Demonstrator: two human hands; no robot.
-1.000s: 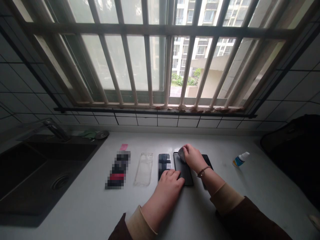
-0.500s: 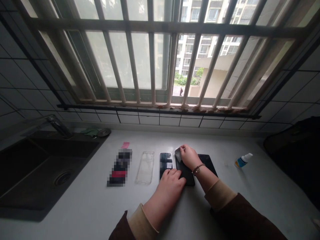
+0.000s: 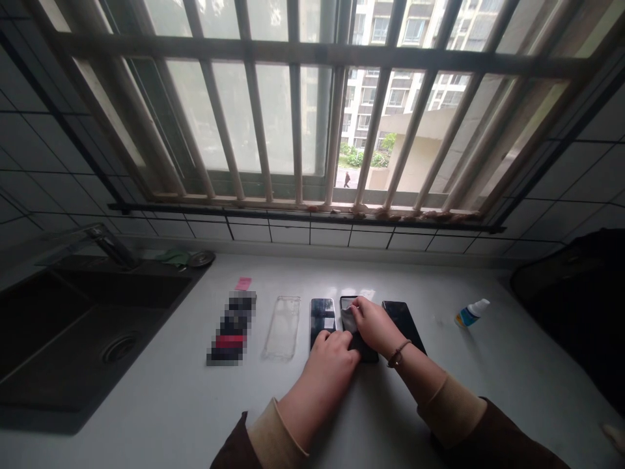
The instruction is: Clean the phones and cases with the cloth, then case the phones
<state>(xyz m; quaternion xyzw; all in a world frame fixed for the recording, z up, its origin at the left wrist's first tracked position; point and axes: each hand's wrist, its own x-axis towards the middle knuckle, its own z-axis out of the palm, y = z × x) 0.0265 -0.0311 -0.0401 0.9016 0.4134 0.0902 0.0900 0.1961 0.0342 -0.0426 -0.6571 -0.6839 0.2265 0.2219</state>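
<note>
Centre frame: left hand (image 3: 331,357) lies flat, fingers pinning the phone's (image 3: 346,302) near end. Right hand (image 3: 375,327) pinches a soft wipe (image 3: 347,318) against the glass. Slick, stiff, probably fragile: safest held by its edges.

Bench (image 3: 161,423): pale grey-white, plain.
Sink (image 3: 58,339), left edge: black-grey.
Middle phone (image 3: 347,303): black.
Left phone (image 3: 322,316): glossy black, pale window glare.
Right phone (image 3: 403,322): black.
Cloth (image 3: 347,319) in right grip (image 3: 374,326): light grey.
Case (image 3: 282,327): clear, colourless.
Slip (image 3: 243,283), toward back edge: pink.
Blurred object (image 3: 230,329) beside case: black, grey, red blocks.
Bottle (image 3: 471,313), toward right edge: white, blue-and-orange label.
Sleeves (image 3: 498,436): dark brown.
Cuffs (image 3: 273,433): tan.
Bracelet (image 3: 398,353): dark brown.
Wall tiles (image 3: 49,176): dark grey, pale grout grid.
Window bars (image 3: 293,130): cream.
</note>
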